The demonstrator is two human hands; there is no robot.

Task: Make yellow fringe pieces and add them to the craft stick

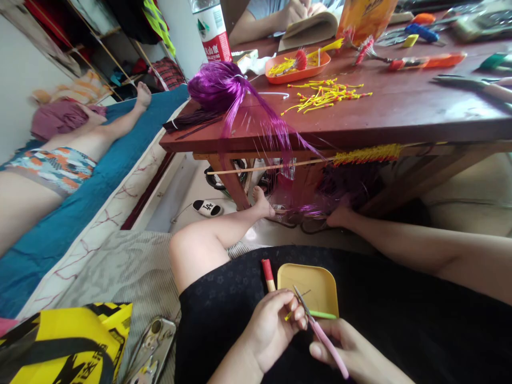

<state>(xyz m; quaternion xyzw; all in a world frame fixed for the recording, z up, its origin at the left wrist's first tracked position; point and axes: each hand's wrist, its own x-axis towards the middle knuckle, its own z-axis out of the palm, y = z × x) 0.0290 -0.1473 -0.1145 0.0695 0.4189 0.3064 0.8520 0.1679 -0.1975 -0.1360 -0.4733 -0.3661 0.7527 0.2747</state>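
My left hand [266, 325] is over my lap, its thumb and fingers pinched on a small yellow-tipped stem [288, 316]. In my right hand [346, 341] is a pair of pink-handled scissors [327, 344], their metal blades pointing up and left beside my left fingertips. Beneath the blades lies a shallow yellow tray [308, 272], resting on my dark clothing. A bright green stick [323, 314] crosses the tray's near edge, partly hidden by my hands. To the left of the tray, a wooden-handled tool with a red end [268, 272] lies close to my left hand.
The red-brown table [400, 114] ahead bears purple fibre strands [216, 88], loose yellow stems [328, 96], an orange tray [298, 66] and pliers [460, 82]. A stick wrapped in yellow [366, 156] juts along its front edge. Another person sits across; one lies on the bed [132, 125].
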